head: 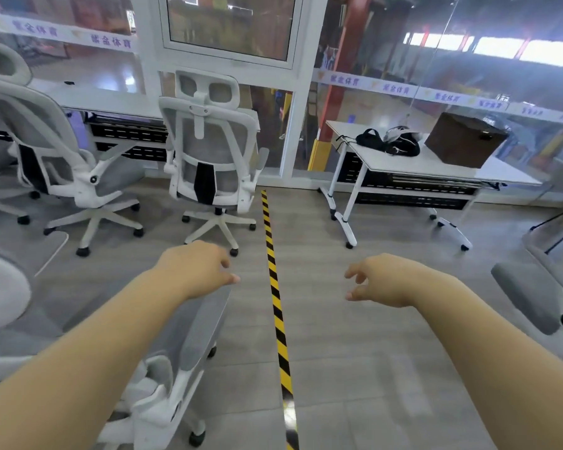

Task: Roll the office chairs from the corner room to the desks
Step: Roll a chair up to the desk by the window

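Both bare forearms reach forward, left hand (195, 271) loosely curled and empty above a grey mesh office chair (182, 345) at lower left, yellow-black floor tape (278, 319) between, right hand (381, 280) half-open, empty, before the white desk (436, 172).

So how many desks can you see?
2. One desk is along the glass on the left, behind the chairs. The other desk is on the right, holding a brown box. More may be out of view.

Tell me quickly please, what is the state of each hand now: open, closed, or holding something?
Left hand: open, fingers loosely curled, holding nothing; it hovers above the near chair.
Right hand: open, fingers loosely curled, holding nothing.
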The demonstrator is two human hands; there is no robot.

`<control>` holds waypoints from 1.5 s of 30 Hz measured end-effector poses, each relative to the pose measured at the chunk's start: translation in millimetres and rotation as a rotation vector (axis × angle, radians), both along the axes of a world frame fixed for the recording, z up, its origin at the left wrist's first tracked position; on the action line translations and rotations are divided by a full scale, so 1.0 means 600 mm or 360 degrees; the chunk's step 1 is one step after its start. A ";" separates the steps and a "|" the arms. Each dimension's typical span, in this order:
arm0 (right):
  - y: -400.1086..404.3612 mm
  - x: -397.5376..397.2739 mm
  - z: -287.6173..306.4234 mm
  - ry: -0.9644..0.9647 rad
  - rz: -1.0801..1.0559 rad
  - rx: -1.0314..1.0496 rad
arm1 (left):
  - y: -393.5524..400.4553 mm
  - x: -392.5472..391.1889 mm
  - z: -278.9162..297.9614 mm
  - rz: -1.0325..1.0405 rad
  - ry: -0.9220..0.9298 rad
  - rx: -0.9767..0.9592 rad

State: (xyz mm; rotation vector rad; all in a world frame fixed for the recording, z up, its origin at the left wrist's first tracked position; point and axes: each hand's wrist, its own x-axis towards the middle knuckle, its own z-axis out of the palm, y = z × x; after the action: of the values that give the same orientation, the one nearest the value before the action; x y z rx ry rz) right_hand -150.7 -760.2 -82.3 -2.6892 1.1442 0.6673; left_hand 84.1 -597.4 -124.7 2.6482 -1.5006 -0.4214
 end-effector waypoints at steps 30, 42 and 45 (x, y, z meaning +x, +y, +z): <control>-0.735 0.582 -0.010 -0.0072 0.0882 0.0032 | -0.570 0.401 -0.010 0.0851 0.0092 0.0075; -0.828 0.936 -0.020 -0.0177 0.1005 0.0113 | -0.670 0.736 -0.023 0.0833 -0.0030 0.0084; -0.848 1.009 -0.020 -0.0202 0.1015 0.0134 | -0.698 0.807 -0.025 0.0818 -0.0013 0.0128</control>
State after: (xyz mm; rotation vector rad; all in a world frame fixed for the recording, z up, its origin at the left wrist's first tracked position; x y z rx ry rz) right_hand 454.5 -1268.8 -94.3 -2.9594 0.2017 0.5831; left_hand 568.4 -1016.3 -139.7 2.9509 -0.7623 -0.4295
